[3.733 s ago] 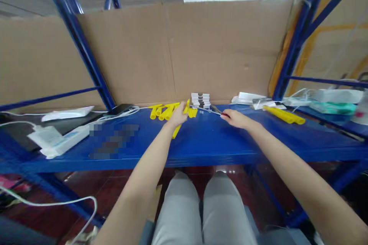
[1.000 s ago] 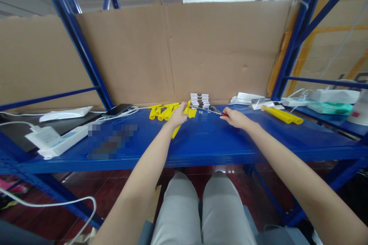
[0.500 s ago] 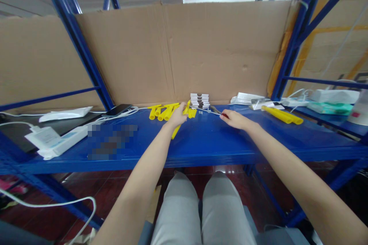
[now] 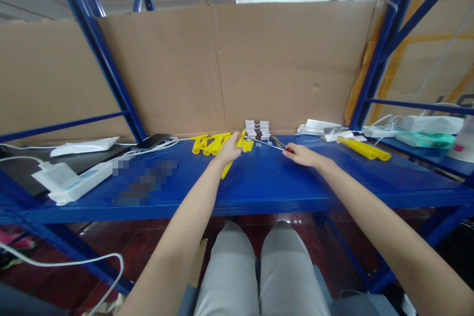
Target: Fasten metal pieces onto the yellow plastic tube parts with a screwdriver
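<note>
My left hand (image 4: 230, 150) is closed round a long yellow tube (image 4: 227, 170), which slants toward me over the blue shelf top. My right hand (image 4: 301, 154) pinches the near end of a thin metal rod-like tool (image 4: 270, 145); a bit of red shows at the fingers. The tool's far end reaches left to the upper part of the yellow tube, though I cannot tell whether it touches or enters it. Several yellow tubes (image 4: 211, 147) lie just left of my left hand. Short yellow pieces (image 4: 249, 146) lie right of it, before a stack of small white boxes (image 4: 257, 130).
Two yellow tubes (image 4: 365, 149) lie at the right, near white packets (image 4: 320, 126). At the left are a white power strip (image 4: 83, 182), a charger (image 4: 55, 177) and cables (image 4: 163, 146). A cardboard panel (image 4: 237, 64) closes the back between blue posts (image 4: 107, 59).
The metal tool has shifted slightly in angle, its shaft sloping more clearly up to the left. Both hands stay almost in place.
</note>
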